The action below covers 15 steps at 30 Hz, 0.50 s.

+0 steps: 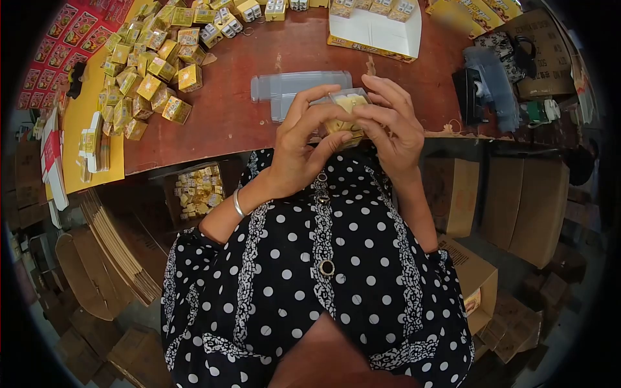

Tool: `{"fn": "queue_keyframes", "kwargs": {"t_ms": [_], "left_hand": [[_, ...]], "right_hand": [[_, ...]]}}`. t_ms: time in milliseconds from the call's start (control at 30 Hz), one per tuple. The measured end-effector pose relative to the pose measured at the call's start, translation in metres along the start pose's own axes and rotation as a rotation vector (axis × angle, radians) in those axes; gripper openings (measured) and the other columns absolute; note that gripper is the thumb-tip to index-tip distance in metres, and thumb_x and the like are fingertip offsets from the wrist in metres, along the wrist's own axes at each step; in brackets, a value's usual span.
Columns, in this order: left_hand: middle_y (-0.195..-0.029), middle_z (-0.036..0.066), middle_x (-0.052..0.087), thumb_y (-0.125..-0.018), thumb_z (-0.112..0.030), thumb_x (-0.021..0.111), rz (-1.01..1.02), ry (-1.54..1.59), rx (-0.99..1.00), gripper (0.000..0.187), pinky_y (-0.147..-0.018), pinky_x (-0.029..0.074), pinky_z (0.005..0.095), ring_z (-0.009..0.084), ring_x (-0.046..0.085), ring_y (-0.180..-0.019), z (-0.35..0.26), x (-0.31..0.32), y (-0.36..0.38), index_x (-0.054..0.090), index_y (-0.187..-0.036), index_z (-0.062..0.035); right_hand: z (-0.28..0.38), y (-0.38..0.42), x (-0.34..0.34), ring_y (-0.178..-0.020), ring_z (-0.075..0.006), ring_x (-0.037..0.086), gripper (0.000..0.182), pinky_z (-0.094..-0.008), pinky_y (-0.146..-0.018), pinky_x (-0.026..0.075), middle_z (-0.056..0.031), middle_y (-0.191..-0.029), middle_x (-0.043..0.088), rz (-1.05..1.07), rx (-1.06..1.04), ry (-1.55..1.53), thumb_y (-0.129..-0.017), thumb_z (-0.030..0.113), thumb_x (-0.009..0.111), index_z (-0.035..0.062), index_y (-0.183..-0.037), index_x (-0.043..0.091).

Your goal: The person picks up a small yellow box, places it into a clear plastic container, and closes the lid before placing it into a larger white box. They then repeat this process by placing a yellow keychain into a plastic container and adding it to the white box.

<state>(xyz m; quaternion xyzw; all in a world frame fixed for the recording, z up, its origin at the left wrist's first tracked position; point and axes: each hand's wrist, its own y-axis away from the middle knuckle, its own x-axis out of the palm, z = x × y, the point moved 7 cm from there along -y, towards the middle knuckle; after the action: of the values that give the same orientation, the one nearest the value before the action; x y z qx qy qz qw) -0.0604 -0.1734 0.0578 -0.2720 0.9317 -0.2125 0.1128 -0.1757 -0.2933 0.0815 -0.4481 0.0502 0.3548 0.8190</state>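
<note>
At the table's near edge, in front of my chest, I hold a small clear plastic box [350, 102] with something yellow inside. My left hand [301, 132] grips it from the left, thumb below and index finger across the front. From the other side my right hand [392, 129] pinches its upper right part, other fingers raised and bent. Fingers cover much of the box, so its contents are only partly visible. Just behind my hands, flattened clear plastic boxes [279, 94] lie on the table.
A pile of small yellow boxes [150, 84] covers the back left of the red table [229, 123]. An open white tray [372, 40] with several small boxes stands at the back. Dark and blue items [491, 84] lie right. Below are cartons [527, 207] and a box of yellow pieces [199, 192].
</note>
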Motion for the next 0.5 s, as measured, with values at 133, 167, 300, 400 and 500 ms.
{"fn": "queue_keyframes", "kwargs": {"t_ms": [133,167,300,400,500], "left_hand": [[-0.139,0.014,0.053,-0.087,0.001,0.076,0.029,0.016,-0.054,0.027,-0.07,0.055,0.0261,0.014,0.064,-0.094,0.006,0.003,0.0,0.065,-0.111,-0.0053],[-0.139,0.014,0.053,-0.087,0.001,0.076,0.031,0.015,-0.053,0.027,-0.07,0.055,0.0261,0.014,0.064,-0.094,0.008,0.005,0.0,0.065,-0.111,-0.0053],[-0.132,0.012,0.053,-0.088,-0.001,0.076,-0.04,0.286,-0.168,0.042,-0.079,0.055,0.0274,0.0158,0.062,-0.105,0.019,0.005,-0.003,0.054,-0.123,-0.0052],[-0.128,0.011,0.052,-0.086,-0.005,0.079,0.028,0.273,-0.317,0.055,-0.085,0.055,0.0312,0.0183,0.06,-0.111,0.027,0.0,-0.008,0.047,-0.131,-0.0052],[-0.119,0.011,0.06,-0.082,-0.013,0.082,0.252,0.04,-0.362,0.07,-0.09,0.054,0.0333,0.0207,0.063,-0.106,0.015,0.014,-0.019,0.045,-0.141,-0.0059]], "right_hand": [[-0.03,0.013,0.011,-0.123,-0.0288,0.059,0.047,-0.0363,-0.101,0.049,-0.0117,-0.133,0.063,0.204,0.275,-0.284,-0.083,0.006,0.078,0.0104,-0.129,0.066],[-0.027,0.014,0.012,-0.123,-0.0288,0.059,0.047,-0.0363,-0.101,0.049,-0.0117,-0.133,0.063,0.201,0.274,-0.285,-0.083,0.006,0.078,0.0104,-0.129,0.066],[-0.035,0.03,0.022,-0.119,-0.0204,0.058,0.079,-0.032,-0.101,0.046,-0.0091,-0.125,0.06,0.15,0.691,-0.72,-0.081,0.012,0.08,0.0069,-0.15,0.042],[-0.04,0.026,0.006,-0.113,-0.0159,0.059,0.087,-0.0294,-0.097,0.046,-0.0059,-0.118,0.059,0.253,0.667,-0.514,-0.079,0.014,0.081,0.0039,-0.153,0.035],[-0.019,0.01,-0.014,-0.102,-0.016,0.064,0.087,-0.0306,-0.089,0.05,-0.0046,-0.11,0.065,0.48,0.594,-0.2,-0.075,0.015,0.084,0.008,-0.15,0.04]]}}
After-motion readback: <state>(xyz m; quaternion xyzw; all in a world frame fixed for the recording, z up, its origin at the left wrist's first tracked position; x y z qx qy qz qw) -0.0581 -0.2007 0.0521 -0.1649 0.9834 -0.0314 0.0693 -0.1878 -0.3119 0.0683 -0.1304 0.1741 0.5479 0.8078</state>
